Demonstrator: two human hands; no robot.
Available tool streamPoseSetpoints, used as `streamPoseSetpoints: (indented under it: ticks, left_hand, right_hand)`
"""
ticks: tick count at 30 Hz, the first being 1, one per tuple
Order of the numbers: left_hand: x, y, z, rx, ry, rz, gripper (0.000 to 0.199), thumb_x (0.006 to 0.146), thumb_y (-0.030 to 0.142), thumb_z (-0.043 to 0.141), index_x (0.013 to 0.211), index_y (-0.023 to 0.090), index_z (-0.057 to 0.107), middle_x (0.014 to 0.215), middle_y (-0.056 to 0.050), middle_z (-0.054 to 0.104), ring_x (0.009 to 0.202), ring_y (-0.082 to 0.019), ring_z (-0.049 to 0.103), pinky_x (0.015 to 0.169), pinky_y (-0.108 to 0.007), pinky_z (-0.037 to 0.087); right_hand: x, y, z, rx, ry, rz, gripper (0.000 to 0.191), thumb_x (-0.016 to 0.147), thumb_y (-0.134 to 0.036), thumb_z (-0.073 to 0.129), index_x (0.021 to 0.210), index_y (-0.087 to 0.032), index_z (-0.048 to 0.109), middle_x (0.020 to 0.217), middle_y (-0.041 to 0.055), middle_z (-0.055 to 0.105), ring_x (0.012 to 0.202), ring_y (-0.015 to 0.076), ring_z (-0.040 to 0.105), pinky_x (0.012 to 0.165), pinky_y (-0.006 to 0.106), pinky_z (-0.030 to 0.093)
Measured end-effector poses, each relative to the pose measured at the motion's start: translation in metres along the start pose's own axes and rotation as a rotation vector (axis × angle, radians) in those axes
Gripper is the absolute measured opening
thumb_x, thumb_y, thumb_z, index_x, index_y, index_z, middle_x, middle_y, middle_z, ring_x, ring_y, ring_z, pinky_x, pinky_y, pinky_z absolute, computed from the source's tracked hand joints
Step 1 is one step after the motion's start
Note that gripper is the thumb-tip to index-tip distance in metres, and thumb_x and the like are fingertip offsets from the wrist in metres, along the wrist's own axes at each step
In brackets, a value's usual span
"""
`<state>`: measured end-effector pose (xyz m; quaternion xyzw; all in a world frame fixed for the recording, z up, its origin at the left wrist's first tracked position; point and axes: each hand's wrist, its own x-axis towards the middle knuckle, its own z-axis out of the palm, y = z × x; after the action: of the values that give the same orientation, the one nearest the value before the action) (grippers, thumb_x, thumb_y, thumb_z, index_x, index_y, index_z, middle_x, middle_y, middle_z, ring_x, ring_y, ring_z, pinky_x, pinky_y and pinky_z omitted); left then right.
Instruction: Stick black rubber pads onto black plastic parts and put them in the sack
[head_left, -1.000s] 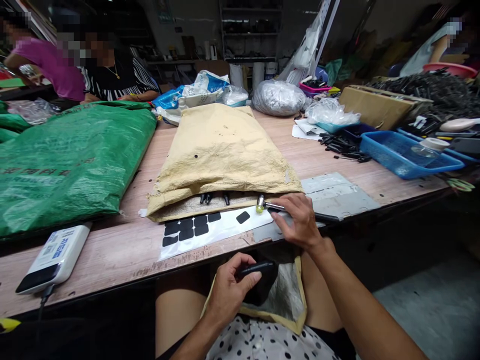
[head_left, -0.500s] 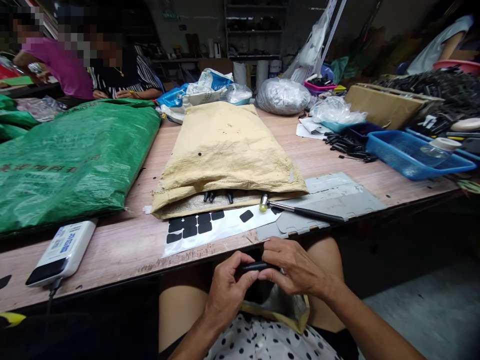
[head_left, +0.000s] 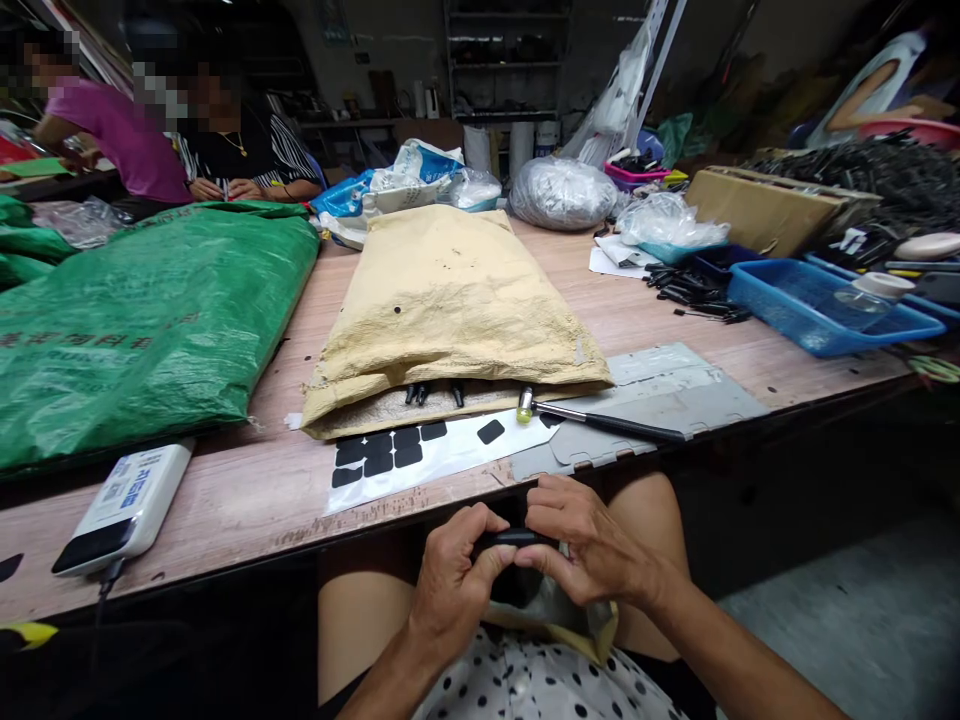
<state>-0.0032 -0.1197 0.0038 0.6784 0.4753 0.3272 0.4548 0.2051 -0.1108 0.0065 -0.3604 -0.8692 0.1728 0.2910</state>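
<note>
Between my two hands, over my lap, is a slim black cylindrical part (head_left: 511,538), partly covered by the fingers. My left hand (head_left: 459,570) pinches its left end, and my right hand (head_left: 581,535) grips the right end with thumb and fingers. Below them an open yellow-edged bag (head_left: 592,632) lies on my lap. Just beyond the table edge, a small hammer (head_left: 600,418) with a yellowish tip rests on a grey sheet (head_left: 675,385). Dark tips of several black parts (head_left: 457,394) poke from the mouth of a tan paper sack (head_left: 457,290).
A white sheet of black square stickers (head_left: 427,460) lies by the table's front edge. To the left are a green woven sack (head_left: 150,310) and a white power bank (head_left: 127,510). At right stand a blue tray (head_left: 825,320) and loose black parts (head_left: 694,295). Co-workers sit across the table.
My hands stay in nearly the same place, still on the black part, which looks slightly shifted in the fingers. The view moves a little. At far right, a co-worker's arm has moved.
</note>
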Motion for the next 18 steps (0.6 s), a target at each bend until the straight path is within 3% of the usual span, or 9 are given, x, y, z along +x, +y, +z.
streamPoseSetpoints:
  ticks: [4,8,11,13,16,18]
  left_hand:
    - [0.002,0.001,-0.002,-0.017,-0.001,-0.03,0.012,0.086,0.03,0.065,0.082,0.02,0.067,0.079,-0.001,0.066,0.074,-0.017,0.057,0.068,-0.026,0.042]
    - [-0.001,0.0,-0.001,-0.028,-0.017,-0.059,0.012,0.087,0.031,0.065,0.085,0.019,0.068,0.081,-0.001,0.066,0.075,-0.017,0.058,0.068,-0.026,0.042]
    - [-0.006,-0.005,0.002,-0.045,-0.03,-0.088,0.014,0.088,0.034,0.064,0.088,0.02,0.068,0.082,-0.001,0.066,0.077,-0.017,0.058,0.069,-0.026,0.042]
    - [-0.009,-0.012,0.007,-0.025,-0.036,-0.121,0.016,0.089,0.035,0.062,0.09,0.02,0.068,0.082,-0.001,0.066,0.076,-0.017,0.058,0.068,-0.025,0.042]
    - [-0.011,-0.033,0.02,0.144,-0.056,-0.195,0.012,0.086,0.031,0.063,0.092,0.022,0.069,0.076,0.001,0.066,0.067,-0.016,0.056,0.062,-0.026,0.038]
    - [-0.011,-0.053,0.031,0.315,-0.082,-0.235,0.012,0.08,0.024,0.065,0.092,0.022,0.069,0.076,0.0,0.067,0.068,-0.018,0.059,0.064,-0.027,0.038]
  right_hand:
    - [0.0,0.002,-0.005,-0.026,-0.025,0.085,0.03,0.091,-0.047,0.061,0.077,-0.021,0.054,0.075,0.0012,0.056,0.075,0.0167,0.046,0.073,0.033,0.037]
    - [0.003,0.009,-0.024,0.0,-0.034,0.12,0.031,0.083,-0.051,0.069,0.09,-0.022,0.06,0.083,0.0024,0.059,0.08,0.0189,0.05,0.073,0.033,0.039]
    - [0.01,0.03,-0.042,0.03,0.063,0.102,0.03,0.087,-0.046,0.063,0.106,-0.022,0.063,0.097,0.0056,0.062,0.091,0.0215,0.055,0.081,0.035,0.042]
    - [0.017,0.052,-0.047,-0.066,0.145,0.123,0.03,0.088,-0.044,0.062,0.109,-0.023,0.064,0.104,0.0068,0.064,0.096,0.0229,0.056,0.087,0.037,0.042]
    - [0.025,0.083,-0.041,-0.395,0.306,0.353,0.022,0.089,-0.038,0.06,0.104,-0.023,0.067,0.101,0.0076,0.064,0.098,0.0251,0.054,0.088,0.039,0.04]
    - [0.028,0.097,-0.032,-0.541,0.314,0.441,0.02,0.089,-0.036,0.06,0.102,-0.023,0.067,0.102,0.0079,0.063,0.099,0.0259,0.053,0.087,0.038,0.039]
